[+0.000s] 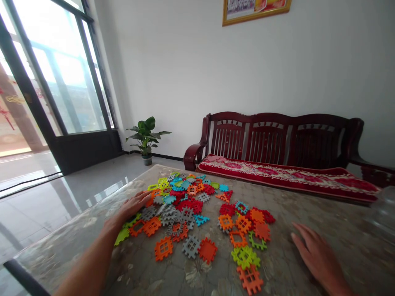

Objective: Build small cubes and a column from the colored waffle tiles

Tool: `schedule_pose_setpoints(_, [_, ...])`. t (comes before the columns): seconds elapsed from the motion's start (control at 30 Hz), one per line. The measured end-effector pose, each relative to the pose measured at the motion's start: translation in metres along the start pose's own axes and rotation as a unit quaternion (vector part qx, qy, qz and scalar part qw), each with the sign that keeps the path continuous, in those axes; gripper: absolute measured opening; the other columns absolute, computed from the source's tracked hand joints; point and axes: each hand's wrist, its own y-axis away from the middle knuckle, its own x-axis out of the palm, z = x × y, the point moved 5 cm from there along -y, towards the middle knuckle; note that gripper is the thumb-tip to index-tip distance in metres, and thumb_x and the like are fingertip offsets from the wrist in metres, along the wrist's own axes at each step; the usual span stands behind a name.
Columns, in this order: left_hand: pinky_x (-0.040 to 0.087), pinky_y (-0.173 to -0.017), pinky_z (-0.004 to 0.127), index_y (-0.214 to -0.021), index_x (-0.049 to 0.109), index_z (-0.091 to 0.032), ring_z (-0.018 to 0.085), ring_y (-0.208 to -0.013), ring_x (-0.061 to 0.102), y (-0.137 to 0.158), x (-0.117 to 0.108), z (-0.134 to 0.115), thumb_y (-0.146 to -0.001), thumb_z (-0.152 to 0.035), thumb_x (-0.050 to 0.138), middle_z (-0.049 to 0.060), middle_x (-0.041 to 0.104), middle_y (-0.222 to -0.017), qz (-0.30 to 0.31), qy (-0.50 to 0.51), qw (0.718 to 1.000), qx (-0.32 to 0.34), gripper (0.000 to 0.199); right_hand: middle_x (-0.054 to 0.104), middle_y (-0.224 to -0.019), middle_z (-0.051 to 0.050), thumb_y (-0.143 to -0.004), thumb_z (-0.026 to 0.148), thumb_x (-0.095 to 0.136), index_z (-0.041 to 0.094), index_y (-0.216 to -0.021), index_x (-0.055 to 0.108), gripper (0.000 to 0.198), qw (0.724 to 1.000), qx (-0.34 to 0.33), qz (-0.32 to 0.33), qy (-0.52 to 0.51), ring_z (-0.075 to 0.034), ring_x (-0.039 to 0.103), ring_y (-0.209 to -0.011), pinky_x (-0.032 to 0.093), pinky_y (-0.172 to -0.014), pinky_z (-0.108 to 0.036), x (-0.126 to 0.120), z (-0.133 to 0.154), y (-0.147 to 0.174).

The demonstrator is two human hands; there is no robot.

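Note:
A large pile of flat plastic interlocking building pieces in orange, red, grey, blue and yellow-green lies on the table. My left hand rests at the pile's left edge with fingers stretched out over or against the pieces there; I cannot tell how firmly it touches them. Right of the main pile, a smaller group runs toward me, with a yellow-green piece and an orange window piece at its near end. My right hand is low over the table, apart from that group, its fingers extended and nothing in them.
A patterned cover lies on the table. Clear plastic containers stand at the far right. Beyond the table are a dark red wooden bench with a floral cushion, a potted plant and a glass door.

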Motion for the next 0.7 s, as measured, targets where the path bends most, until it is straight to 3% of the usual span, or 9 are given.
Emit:
schedule_pose_setpoints(0.1, [0.031,-0.115,0.037,-0.139,0.056,-0.022,0.022,-0.138,0.043,0.001,0.013,-0.006,-0.09,-0.06,0.022,0.004,0.044,-0.153,0.059,0.03,0.998,0.019,0.071,0.057,-0.139,-0.009,-0.094,0.054,0.033,0.023,-0.131,0.06,0.055,0.996,-0.08,0.03,-0.018,-0.029,0.05,-0.13,0.04,-0.11,-0.049,0.0,0.048,-0.002])
schedule_pose_setpoints(0.23, [0.03,-0.116,0.041,-0.134,0.061,-0.025,0.025,-0.141,0.039,0.004,0.02,-0.02,-0.09,-0.059,0.029,0.003,0.046,-0.151,0.05,0.044,0.998,0.01,0.064,0.046,-0.151,-0.003,-0.096,0.054,0.036,0.031,-0.14,0.052,0.052,0.986,-0.142,0.085,-0.031,-0.028,0.037,-0.141,0.034,-0.114,-0.052,0.003,0.103,-0.006])
schedule_pose_setpoints(0.37, [0.029,-0.116,0.042,-0.132,0.062,-0.024,0.025,-0.142,0.037,0.011,0.026,-0.033,-0.091,-0.054,0.03,0.003,0.046,-0.152,0.045,0.04,0.998,0.012,0.06,0.038,-0.156,-0.001,-0.095,0.056,0.038,0.037,-0.145,0.045,0.054,0.975,-0.172,0.139,-0.034,-0.03,0.029,-0.145,0.028,-0.116,-0.056,0.005,0.14,-0.009])
schedule_pose_setpoints(0.53, [0.026,-0.117,0.041,-0.135,0.06,-0.028,0.024,-0.143,0.036,0.027,0.033,-0.053,-0.093,-0.049,0.03,0.002,0.043,-0.154,0.054,0.02,0.998,0.029,0.055,0.04,-0.155,0.001,-0.094,0.057,0.041,0.04,-0.145,0.043,0.053,0.962,-0.192,0.193,-0.028,-0.03,0.028,-0.145,0.025,-0.117,-0.057,0.01,0.161,-0.003])
schedule_pose_setpoints(0.7, [0.025,-0.116,0.049,-0.136,0.058,-0.034,0.029,-0.143,0.036,0.047,0.034,-0.078,-0.094,-0.052,0.034,0.003,0.043,-0.154,0.044,0.011,0.999,0.016,0.051,0.044,-0.152,0.002,-0.092,0.056,0.045,0.041,-0.141,0.049,0.052,0.968,-0.179,0.176,-0.014,-0.031,0.032,-0.143,0.026,-0.115,-0.059,0.012,0.15,-0.001])
